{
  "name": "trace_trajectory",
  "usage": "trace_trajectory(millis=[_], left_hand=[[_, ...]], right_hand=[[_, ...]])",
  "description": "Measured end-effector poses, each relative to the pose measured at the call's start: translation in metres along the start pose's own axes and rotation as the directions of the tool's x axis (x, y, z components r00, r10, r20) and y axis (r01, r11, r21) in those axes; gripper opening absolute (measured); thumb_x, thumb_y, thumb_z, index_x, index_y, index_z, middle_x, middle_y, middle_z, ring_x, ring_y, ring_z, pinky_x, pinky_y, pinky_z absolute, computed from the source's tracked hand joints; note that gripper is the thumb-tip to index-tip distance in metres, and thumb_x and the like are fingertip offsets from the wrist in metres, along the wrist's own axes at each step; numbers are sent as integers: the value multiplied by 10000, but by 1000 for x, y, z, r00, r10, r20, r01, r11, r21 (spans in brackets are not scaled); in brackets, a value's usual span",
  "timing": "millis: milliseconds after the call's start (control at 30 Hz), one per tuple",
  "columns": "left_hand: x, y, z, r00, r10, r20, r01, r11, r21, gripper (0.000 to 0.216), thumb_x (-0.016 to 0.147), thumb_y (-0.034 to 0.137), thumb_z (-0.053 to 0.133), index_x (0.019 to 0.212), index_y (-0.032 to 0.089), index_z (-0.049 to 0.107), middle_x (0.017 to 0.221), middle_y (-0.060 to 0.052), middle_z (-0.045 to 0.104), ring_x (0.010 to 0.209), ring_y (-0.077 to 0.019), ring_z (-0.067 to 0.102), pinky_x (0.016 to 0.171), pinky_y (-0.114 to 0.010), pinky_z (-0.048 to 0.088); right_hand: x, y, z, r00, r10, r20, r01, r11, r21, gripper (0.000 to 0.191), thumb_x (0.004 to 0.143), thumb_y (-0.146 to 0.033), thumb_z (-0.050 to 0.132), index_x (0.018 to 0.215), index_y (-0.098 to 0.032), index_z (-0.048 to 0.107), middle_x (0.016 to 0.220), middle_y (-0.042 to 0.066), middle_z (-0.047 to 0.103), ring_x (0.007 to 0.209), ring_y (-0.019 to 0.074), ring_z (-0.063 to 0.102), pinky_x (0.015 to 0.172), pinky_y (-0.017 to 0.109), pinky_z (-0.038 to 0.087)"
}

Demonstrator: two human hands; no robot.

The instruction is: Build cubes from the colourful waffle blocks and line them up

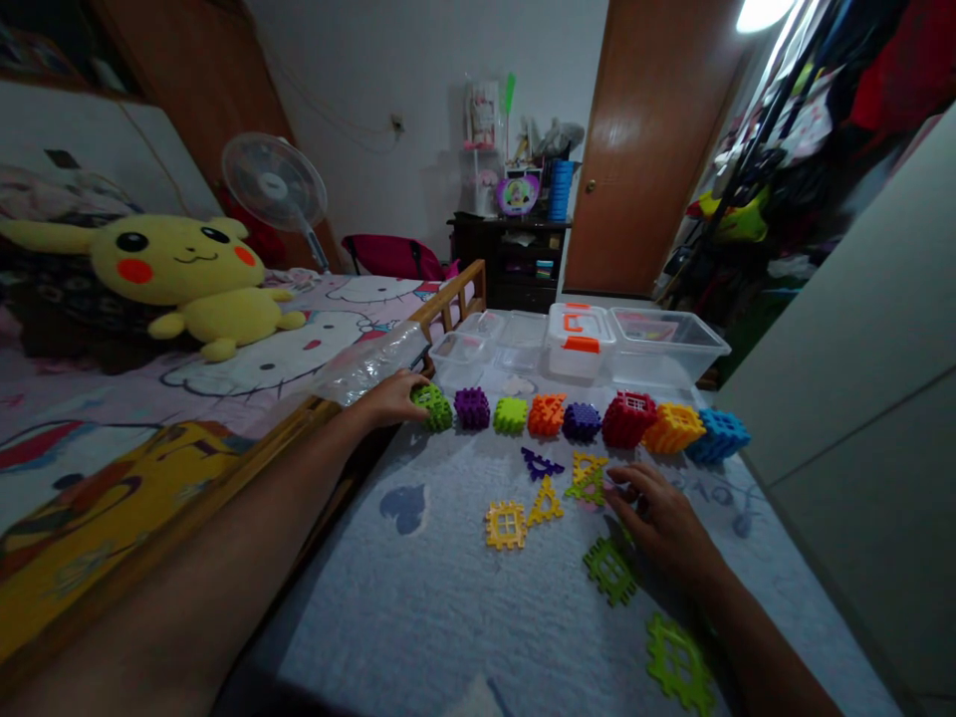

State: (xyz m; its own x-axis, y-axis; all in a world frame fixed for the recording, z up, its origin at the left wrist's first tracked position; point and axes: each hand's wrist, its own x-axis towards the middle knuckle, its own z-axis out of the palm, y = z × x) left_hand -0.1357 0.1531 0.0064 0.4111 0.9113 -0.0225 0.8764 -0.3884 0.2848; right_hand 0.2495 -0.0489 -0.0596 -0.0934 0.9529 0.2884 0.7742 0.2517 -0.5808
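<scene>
A row of plastic block cubes crosses the grey mat: green, purple, light green, orange, dark purple, red, orange and blue. My left hand reaches out and closes on the green cube at the row's left end. My right hand rests on the mat, fingers curled over flat pieces near a light green and yellow triangle piece. Loose flat pieces lie nearby: a yellow square, a yellow triangle, a purple piece and green squares.
Clear plastic boxes and one with an orange latch stand behind the row. A bed with a wooden rail and a yellow plush toy lies left. A grey panel rises right. Another green piece lies near my forearm.
</scene>
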Motion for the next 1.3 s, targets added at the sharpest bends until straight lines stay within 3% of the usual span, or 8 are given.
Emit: trace_trajectory(millis=[400,567,667,733,867,1033,1167,1300], left_hand=[[7,-7,16,997,65,51,-61,995,-81,715,561,426,687,1201,128,572,1133,-101,577,1075,-281,551,958,-345,421],[-18,3,9,982,30,-186,-39,998,-46,782,615,461,692,1291,145,458,1249,-123,498,1207,-312,443,1033,-404,359],[-46,24,14,921,4,-390,-22,999,-43,539,730,382,611,1216,181,494,1198,-98,519,1178,-279,464,1034,-401,364],[-69,48,24,893,15,-450,-55,995,-77,342,791,308,548,1115,198,535,1112,-77,556,1115,-255,507,1001,-389,396],[-112,108,54,939,223,-262,-276,943,-186,153,838,213,502,968,208,582,1007,-57,595,1006,-214,559,915,-347,449],[-136,173,81,868,496,8,-473,832,-292,220,805,145,535,1005,221,587,1076,-50,595,1007,-185,564,895,-305,460],[-129,203,93,854,512,92,-475,840,-262,309,815,205,571,1123,232,555,1158,-64,578,1084,-214,534,954,-349,440],[-120,229,102,891,437,125,-414,894,-173,500,763,439,670,1187,229,512,1190,-86,557,1105,-267,506,961,-406,436]], right_hand=[[0,1,-1,1000,5,-6,-5,1000,-7,239,913,-321,487,1060,-182,615,978,79,611,758,170,614,685,332,526],[1,-1,-7,997,47,-65,-45,999,27,260,870,-351,533,1041,-186,637,948,76,623,693,163,608,619,314,514],[3,0,-14,990,82,-114,-74,994,79,250,826,-342,550,1001,-191,647,920,71,638,665,162,602,587,303,503],[3,3,-18,983,122,-139,-105,987,119,242,798,-324,539,967,-195,654,901,68,657,656,164,602,589,302,498],[3,12,-24,958,262,-119,-231,947,222,260,724,-271,498,910,-190,661,812,48,688,688,183,625,633,308,497],[3,21,-30,926,377,-5,-352,869,349,209,693,-254,476,812,-184,633,619,-17,585,542,135,527,506,244,411],[2,19,-34,926,349,142,-377,867,327,201,774,-347,498,731,-186,612,541,-49,492,487,107,439,457,220,331],[2,16,-34,928,308,210,-359,890,282,260,800,-407,508,687,-185,583,550,-51,468,509,101,422,467,215,317]])
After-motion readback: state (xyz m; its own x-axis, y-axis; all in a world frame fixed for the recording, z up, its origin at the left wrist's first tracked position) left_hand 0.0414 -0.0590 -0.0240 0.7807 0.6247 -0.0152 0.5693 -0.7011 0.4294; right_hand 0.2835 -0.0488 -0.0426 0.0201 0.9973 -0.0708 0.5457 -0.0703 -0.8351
